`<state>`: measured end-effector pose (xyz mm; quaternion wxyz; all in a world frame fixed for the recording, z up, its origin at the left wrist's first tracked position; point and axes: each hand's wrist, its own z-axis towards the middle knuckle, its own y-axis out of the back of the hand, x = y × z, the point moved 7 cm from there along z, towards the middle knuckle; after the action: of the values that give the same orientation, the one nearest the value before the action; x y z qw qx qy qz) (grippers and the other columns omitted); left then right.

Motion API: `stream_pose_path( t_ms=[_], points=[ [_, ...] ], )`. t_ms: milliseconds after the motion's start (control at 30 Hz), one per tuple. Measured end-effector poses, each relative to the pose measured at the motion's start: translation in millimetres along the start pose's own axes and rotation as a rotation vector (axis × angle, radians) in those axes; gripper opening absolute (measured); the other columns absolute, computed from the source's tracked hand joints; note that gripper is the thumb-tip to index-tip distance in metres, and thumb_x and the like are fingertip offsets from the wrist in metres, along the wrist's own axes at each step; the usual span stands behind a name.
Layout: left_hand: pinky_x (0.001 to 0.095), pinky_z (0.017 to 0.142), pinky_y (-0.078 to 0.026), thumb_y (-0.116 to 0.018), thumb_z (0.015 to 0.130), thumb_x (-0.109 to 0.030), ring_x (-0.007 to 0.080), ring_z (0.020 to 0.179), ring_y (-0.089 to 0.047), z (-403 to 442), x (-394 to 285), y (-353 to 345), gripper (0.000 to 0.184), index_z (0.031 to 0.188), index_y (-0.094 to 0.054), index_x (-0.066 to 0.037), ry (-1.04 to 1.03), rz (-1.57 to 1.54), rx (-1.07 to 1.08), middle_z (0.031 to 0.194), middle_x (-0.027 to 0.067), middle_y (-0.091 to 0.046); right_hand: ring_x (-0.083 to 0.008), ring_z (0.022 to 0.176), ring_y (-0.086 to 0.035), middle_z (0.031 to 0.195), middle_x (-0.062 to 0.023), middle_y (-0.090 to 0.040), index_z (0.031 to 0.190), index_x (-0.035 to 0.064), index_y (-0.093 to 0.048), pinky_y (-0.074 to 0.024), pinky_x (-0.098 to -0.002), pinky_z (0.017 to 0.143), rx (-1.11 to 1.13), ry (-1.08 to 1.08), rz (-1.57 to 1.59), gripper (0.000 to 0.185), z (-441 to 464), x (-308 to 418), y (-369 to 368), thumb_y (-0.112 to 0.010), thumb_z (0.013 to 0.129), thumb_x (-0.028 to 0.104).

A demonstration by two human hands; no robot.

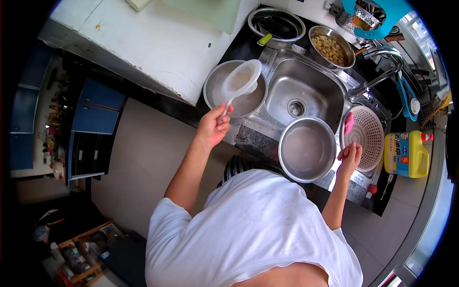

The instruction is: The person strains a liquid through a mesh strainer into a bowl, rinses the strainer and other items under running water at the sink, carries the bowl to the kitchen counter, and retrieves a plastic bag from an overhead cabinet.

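1. Broadly, the dark worktop [256, 141] runs around the steel sink [308, 86], whose basin shows a bare drain.
2. Left of the sink, the left bowl [213, 97] holds cloudy liquid.
3. At the sink's near edge, the near bowl [306, 150] holds cloudy, pinkish-grey liquid. With liquid in both bowls, the work looks partway through; how much is done or left cannot be told.
4. Right of the sink, a pale colander [375, 143] has a pink item [349, 123] on its rim side.
5. Beyond the sink's far right corner, a third steel bowl [331, 50] carries pale brown cubes, set apart from the liquid; whether they are finished with is unclear.
6. Well right of the sink, past the colander, stands a yellow jug [418, 155].
7. Left of the sink too, the white scoop [241, 76] is over the left bowl, some brownish matter showing in its cup.
8. The left hand [210, 126] has its grip closed around the scoop's handle; the right hand [350, 155], just right of the near bowl, has curled fingers near the rims of that bowl and the colander. Whether this grip pinches either, I cannot tell.
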<state>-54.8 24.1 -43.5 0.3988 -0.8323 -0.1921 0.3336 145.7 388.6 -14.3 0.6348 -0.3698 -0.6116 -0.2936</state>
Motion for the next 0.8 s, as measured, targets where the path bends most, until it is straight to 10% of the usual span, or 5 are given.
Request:
stream_pose_path(
  t_ms=[800],
  points=[
    [0.0179,0.037,-0.035,-0.042,0.088,-0.014,0.0082,0.049,-0.049,-32,-64,-45,0.017,0.090,-0.047,0.001,-0.173,1.120,-0.110,0.080,0.0101,-0.059,-0.0074,0.040,-0.033,0.055,0.0011,-0.034,0.079,0.0067,-0.043,-0.0271,-0.0198,0.036,0.004,0.016,0.017,0.014,2,-1,5,-0.046,0.088,0.017]
  ],
)
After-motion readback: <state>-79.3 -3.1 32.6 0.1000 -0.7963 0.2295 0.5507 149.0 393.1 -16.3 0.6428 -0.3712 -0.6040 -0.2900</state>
